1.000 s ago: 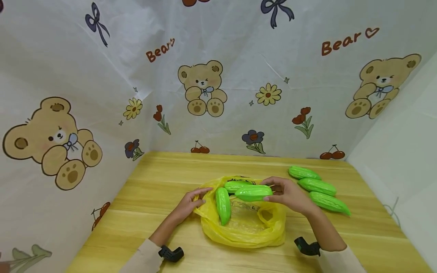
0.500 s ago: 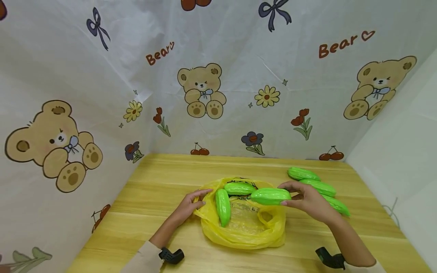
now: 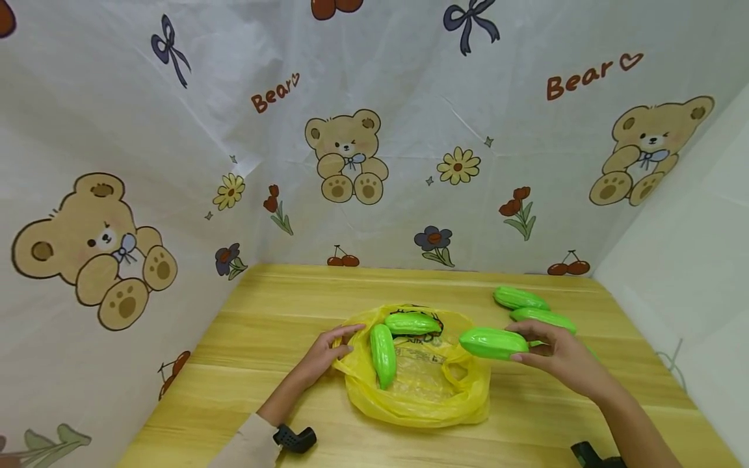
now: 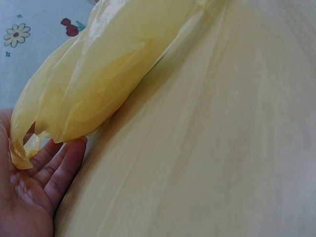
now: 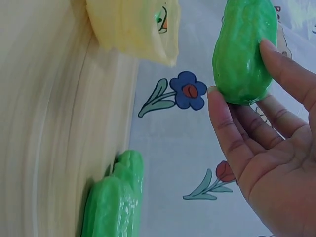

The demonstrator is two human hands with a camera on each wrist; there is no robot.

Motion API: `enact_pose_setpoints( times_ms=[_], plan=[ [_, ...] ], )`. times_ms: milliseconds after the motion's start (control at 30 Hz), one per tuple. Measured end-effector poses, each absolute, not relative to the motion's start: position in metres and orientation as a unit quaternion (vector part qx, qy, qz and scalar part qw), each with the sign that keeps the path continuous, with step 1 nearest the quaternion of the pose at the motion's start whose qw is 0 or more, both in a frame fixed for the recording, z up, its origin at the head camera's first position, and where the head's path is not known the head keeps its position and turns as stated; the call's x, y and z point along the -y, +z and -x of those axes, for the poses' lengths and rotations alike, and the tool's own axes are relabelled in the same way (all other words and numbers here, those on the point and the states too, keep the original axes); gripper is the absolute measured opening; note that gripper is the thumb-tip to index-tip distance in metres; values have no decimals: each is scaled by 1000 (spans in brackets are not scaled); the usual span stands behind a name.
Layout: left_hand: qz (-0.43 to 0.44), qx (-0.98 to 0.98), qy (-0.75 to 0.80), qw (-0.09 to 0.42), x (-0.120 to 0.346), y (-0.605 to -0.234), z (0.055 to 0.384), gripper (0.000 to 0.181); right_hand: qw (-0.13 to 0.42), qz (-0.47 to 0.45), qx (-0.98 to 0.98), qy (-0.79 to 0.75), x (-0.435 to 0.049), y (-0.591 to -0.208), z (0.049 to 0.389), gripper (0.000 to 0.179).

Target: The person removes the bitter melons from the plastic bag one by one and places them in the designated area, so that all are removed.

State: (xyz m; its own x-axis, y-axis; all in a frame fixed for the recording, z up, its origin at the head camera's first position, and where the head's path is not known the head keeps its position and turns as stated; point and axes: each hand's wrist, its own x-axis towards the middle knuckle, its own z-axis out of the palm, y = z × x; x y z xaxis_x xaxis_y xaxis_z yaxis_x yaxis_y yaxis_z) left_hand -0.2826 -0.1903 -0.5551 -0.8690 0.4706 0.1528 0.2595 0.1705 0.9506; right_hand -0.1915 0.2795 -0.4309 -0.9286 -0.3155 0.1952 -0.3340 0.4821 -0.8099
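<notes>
My right hand [image 3: 564, 361] grips one end of a glossy, ridged green bitter melon [image 3: 491, 342], thumb on one side and fingers on the other. The melon hangs in the air by the right rim of a crumpled yellow plastic bag [image 3: 418, 411]. Inside the bag lie two more bitter melons, one crosswise at the back [image 3: 412, 323] and one lengthwise at the left [image 3: 383, 355]. At the bag's left edge, my left hand [image 3: 320, 354] holds the rim between thumb and fingers; in the left wrist view its fingers [image 4: 66, 170] lie against the plastic.
More bitter melons lie on the wooden table [image 3: 281, 292] at the back right: one farthest back [image 3: 519, 298], another [image 3: 544, 316] in front of it, and a third mostly hidden behind my right hand. Printed bear cloth [image 3: 398, 227] stands behind the table and along its left.
My right hand has carried its bitter melon to the right, from over the bag's opening to beside its right rim. My left hand has stayed at the bag's left edge.
</notes>
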Motion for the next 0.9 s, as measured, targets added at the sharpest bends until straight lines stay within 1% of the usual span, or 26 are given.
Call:
enact_pose_setpoints(
  times_ms=[100, 233, 667, 900],
  plan=[
    [-241, -756, 602, 90, 190, -555, 282, 47, 8, -195, 857, 476, -287, -432, 188, 44],
    [-242, -755, 603, 88, 190, -556, 282, 48, 19, -197, 861, 468, -298, -434, 181, 43],
    [-246, -754, 604, 81, 191, -559, 282, 47, 34, -172, 876, 450, -330, -447, 172, 46],
    [-237, -756, 604, 89, 191, -556, 282, 48, 18, -139, 884, 445, -343, -455, 169, 45]
  ],
)
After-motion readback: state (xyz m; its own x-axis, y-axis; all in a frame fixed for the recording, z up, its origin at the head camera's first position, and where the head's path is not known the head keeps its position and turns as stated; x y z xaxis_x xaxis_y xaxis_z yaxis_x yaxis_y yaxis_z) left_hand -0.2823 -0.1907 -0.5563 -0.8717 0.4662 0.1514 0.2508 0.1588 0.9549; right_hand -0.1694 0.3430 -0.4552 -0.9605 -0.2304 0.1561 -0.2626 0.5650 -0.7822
